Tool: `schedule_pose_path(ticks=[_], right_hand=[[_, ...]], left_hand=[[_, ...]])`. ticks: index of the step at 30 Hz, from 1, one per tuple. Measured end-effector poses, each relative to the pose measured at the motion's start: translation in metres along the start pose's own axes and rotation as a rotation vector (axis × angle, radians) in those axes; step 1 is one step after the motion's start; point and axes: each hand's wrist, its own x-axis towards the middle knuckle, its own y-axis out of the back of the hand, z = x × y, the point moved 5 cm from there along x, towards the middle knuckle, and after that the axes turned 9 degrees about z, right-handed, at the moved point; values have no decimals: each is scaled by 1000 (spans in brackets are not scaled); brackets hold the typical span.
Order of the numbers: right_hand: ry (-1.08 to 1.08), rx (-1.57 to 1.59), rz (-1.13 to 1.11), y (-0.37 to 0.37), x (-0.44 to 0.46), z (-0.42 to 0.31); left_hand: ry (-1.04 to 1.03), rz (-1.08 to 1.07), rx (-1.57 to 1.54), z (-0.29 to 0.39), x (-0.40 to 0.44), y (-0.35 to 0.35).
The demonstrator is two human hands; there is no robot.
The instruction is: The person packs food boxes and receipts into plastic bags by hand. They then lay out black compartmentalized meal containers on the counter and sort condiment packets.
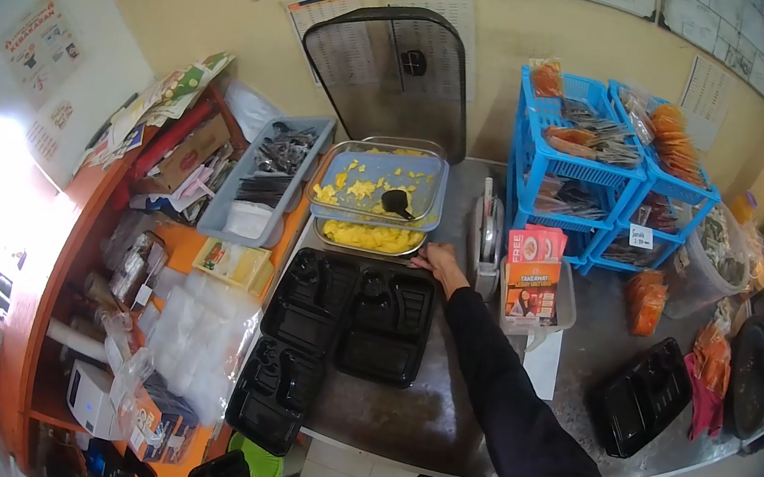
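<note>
My right hand [438, 263] reaches forward in a dark sleeve. Its curled fingers are at the top right corner of a black compartment tray [387, 327], close to the lower corner of a glass dish [366, 248] of yellow scrambled egg; which one they grip cannot be made out. Over that dish sits a bluish clear container [430, 172] with egg pieces and a black spoon [397, 204]. Two more black trays, an upper one [307, 296] and a lower one [272, 394], lie to the left. My left hand is out of view.
Blue stacked baskets [583, 164] of sachets stand at the back right, behind a leaflet box [535, 294]. Another black tray [641, 396] lies at right. A grey cutlery bin [275, 180] and plastic bags [197, 335] line the left. A dark lid [390, 79] leans on the wall.
</note>
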Motion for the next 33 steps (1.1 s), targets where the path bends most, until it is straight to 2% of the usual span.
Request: schedule_pose_path(ticks=[4,7,10,11,13,15,17,19,21,23,26,29,33], right_hand=[[74,11,28,0,10,4],[-61,-77,-78,4,14,1],[214,-305,26,16,-17,-21],[319,-509,47,21,-51,-42],[949,-882,295,14,-108,-57],[1168,-737,260,-10,-191,-66],[1380,-700,-145,-49,-239,-36],[1418,-781,-546,-84,-271,19],[1445,-843,-782,-107,-313,80],[1499,-904,-992,-114,-360,130],[1800,-1339,-945,-130,-369,173],[1554,-1422,-770,-150,-337,178],[1487,-1597,-771,-161,-322,174]], left_hand=[[18,6,36,-6,-3,8],[39,16,75,-10,-7,18],[78,4,116,-18,-14,37],[99,-10,128,-27,-19,42],[146,-29,158,-73,-48,48],[187,-44,193,-114,-77,55],[226,-54,220,-113,-80,60],[267,-90,243,-109,-76,61],[270,-96,255,-113,-81,59],[280,-30,209,-110,-79,59],[289,17,161,-112,-83,64],[322,24,111,-109,-81,71],[385,32,69,-103,-78,81]])
